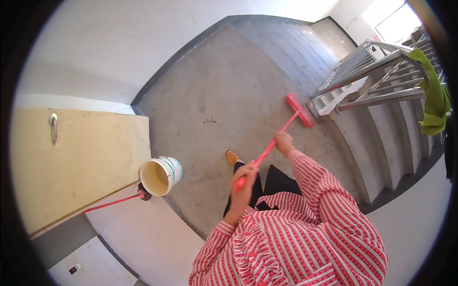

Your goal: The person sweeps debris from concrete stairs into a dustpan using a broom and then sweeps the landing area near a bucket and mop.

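Note:
A pink push broom (265, 153) slants across the view in front of me, gripped by both hands. My left hand (245, 178) is closed around the top end of its handle, near my waist. Farther down the shaft, my right hand (284, 143) has its fingers wrapped around it. The bristled broom head (300, 111) is at the grey concrete floor (214, 82), close to the foot of the metal railing. It looks slightly blurred. A small patch of dark specks (211, 122) lies on the floor to the left of the broom.
A white plastic bucket (175, 171) stands at left beside a cream door (89, 150); a mop (143, 193) with a red handle is behind it. Stairs (286, 46) adjoin the landing at the top, others (379, 132) at right. A green cloth (434, 103) hangs on the railing (379, 100).

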The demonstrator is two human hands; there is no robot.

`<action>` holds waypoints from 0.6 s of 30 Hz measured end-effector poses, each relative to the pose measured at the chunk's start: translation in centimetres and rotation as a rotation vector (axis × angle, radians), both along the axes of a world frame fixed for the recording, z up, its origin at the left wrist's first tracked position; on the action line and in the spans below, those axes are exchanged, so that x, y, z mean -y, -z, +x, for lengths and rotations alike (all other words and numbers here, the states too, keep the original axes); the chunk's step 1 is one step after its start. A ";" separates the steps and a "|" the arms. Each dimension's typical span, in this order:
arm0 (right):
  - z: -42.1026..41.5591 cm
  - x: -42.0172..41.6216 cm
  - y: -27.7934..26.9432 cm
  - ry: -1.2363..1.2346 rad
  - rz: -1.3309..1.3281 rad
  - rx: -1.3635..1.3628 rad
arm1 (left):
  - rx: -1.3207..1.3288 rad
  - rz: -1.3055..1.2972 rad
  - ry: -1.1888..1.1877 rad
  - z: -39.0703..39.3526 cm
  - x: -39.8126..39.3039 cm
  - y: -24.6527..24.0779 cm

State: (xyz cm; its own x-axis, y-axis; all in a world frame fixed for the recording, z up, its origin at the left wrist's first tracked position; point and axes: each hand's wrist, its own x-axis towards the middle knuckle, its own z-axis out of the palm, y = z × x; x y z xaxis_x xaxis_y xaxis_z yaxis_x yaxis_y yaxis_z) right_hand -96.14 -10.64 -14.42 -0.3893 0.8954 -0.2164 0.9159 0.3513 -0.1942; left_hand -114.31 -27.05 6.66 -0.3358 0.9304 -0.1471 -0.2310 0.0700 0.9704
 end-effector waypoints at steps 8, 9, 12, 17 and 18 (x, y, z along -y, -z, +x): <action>-25.1 7.4 -8.4 -0.427 -0.105 -0.182 | -0.330 0.047 -0.129 -19.5 4.4 -11.1; -27.0 7.4 -9.2 -0.440 -0.182 -0.201 | -0.381 0.079 -0.122 -20.2 3.9 -12.5; -29.7 6.2 -12.0 -0.446 -0.306 -0.234 | -0.422 0.163 -0.169 -20.6 2.6 -14.8; -27.7 0.3 -15.8 -0.407 -0.211 -0.235 | -0.402 0.310 -0.244 -20.6 -1.3 -15.5; -26.4 -1.5 -16.2 -0.354 -0.158 -0.221 | -0.369 0.290 -0.198 -20.8 -2.4 -14.9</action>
